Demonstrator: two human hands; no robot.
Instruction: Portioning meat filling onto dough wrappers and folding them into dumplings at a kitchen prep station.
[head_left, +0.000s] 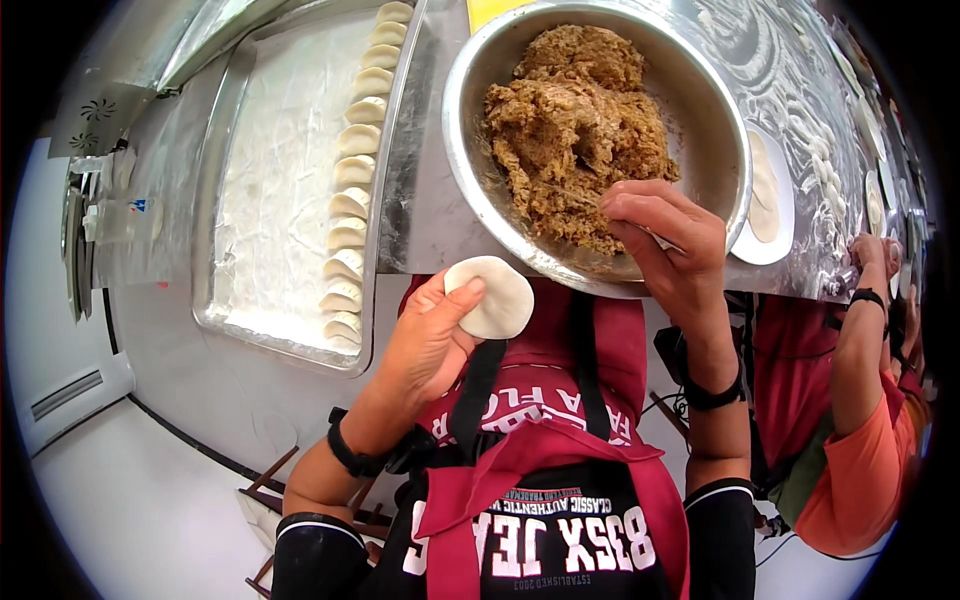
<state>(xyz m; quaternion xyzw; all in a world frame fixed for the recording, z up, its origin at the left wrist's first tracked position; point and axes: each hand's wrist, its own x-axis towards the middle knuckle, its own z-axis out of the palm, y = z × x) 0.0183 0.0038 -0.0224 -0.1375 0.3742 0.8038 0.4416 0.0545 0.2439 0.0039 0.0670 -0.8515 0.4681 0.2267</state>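
My left hand (437,335) holds a round white dumpling wrapper (508,305) between thumb and fingers, just in front of the bowl. Over the bowl's near right side, my right hand (668,235) is closed in a pinch on a thin stick-like tool (575,192), mostly hidden by the fingers and the filling. The wide metal bowl (708,125) contains a heaped brown minced filling (580,115). To the left lies a metal tray (280,180) with a pale floury lining. One row of folded dumplings (358,140) runs along its right side.
A white plate (785,215) with flat wrappers (763,185) stands right of the bowl, on a floured metal table (745,40). At the far right a co-worker in an orange sleeve (860,480) works at the same table. A stool (270,480) shows at lower left.
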